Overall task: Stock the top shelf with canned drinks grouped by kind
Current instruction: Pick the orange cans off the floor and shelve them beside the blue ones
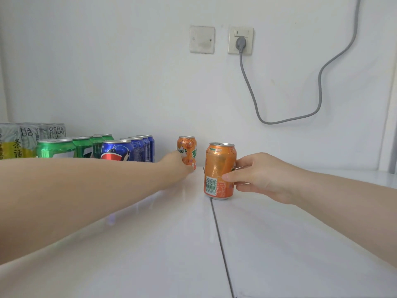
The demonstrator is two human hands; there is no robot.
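Two orange soda cans stand upright on the white shelf top point(279, 244). My left hand point(176, 163) reaches far back and grips the far orange can point(188, 148) near the wall. My right hand point(255, 175) holds the near orange can point(219, 171) from its right side, thumb on the front. To the left stand a row of blue cola cans point(129, 150), a row of green soda cans point(64, 148), and tall grey-and-yellow tea cans point(21, 138) at the far left.
A seam point(221, 239) runs front to back through the shelf top just below the near can. On the white wall behind are a blank cover plate point(202, 39) and a socket point(240, 40) with a grey cable point(318, 89) hanging in a loop.
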